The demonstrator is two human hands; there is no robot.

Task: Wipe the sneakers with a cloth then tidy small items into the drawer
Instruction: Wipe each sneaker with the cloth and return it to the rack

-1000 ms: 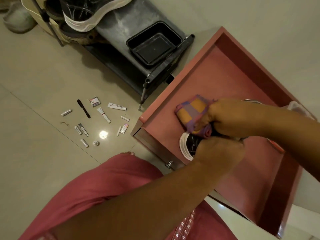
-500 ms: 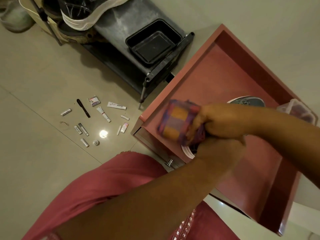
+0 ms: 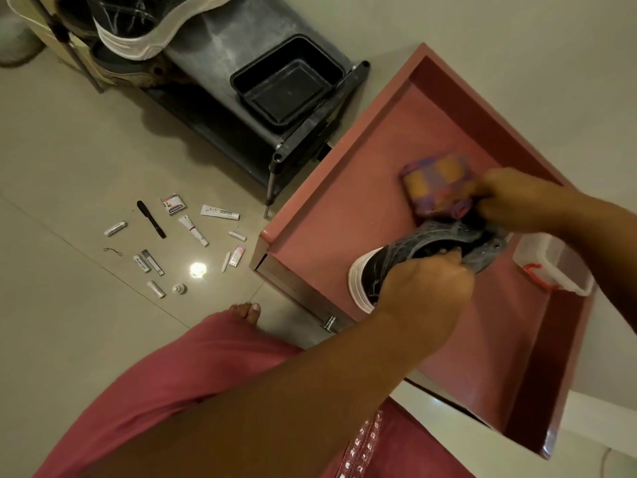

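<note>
A dark sneaker (image 3: 406,257) with a white sole is held over the open red drawer (image 3: 331,215). My left hand (image 3: 427,288) grips it at the collar, fingers hooked inside the opening. My right hand (image 3: 506,201) holds a folded purple and orange checked cloth (image 3: 437,184) against the far side of the sneaker. Several small items (image 3: 175,243), among them tubes, a black pen and packets, lie scattered on the floor to the left of the drawer.
A clear plastic box with a red latch (image 3: 551,267) sits in the drawer at the right. A black shoe rack (image 3: 220,50) behind holds a black tub (image 3: 286,88) and another sneaker (image 3: 144,22). My foot (image 3: 246,310) stands by the drawer front.
The cloth has swung from the sneaker's toe side back up to its far side. The sneaker's opening and my left fingers inside it now show.
</note>
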